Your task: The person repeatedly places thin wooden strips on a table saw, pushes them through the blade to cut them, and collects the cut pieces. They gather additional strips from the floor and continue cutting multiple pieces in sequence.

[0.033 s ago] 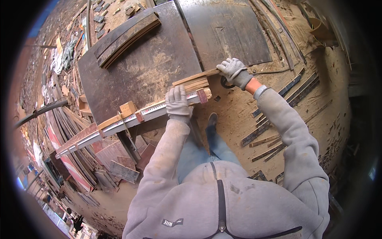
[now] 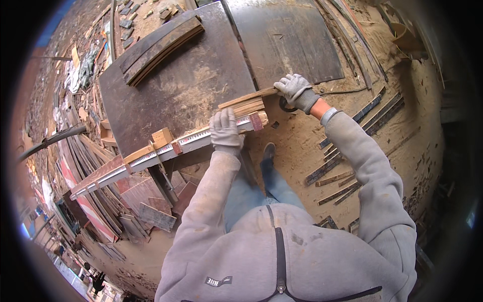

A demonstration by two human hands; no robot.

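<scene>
My right hand [image 2: 297, 92], in a grey work glove, is closed round the right end of a thin wooden strip [image 2: 254, 95]. That strip lies against a short stack of wooden strips [image 2: 249, 106] at the front edge of a dark metal table [image 2: 181, 108]. My left hand [image 2: 225, 132], gloved too, presses over the left ends of the strips and the rail, fingers bent together. Under it runs a long pale rail [image 2: 191, 142] with a measuring scale along it. A reddish block [image 2: 255, 121] sits at the rail's right end, and a wooden block [image 2: 161, 137] stands farther left.
Several long boards [image 2: 163, 50] lie stacked on the table's far left part. A slot [image 2: 240, 45] splits the tabletop. Dark-edged wood strips [image 2: 347, 143] lie on the sandy ground at right; scrap boards [image 2: 146, 194] are piled at lower left. A cable [image 2: 344, 91] trails beyond my right hand.
</scene>
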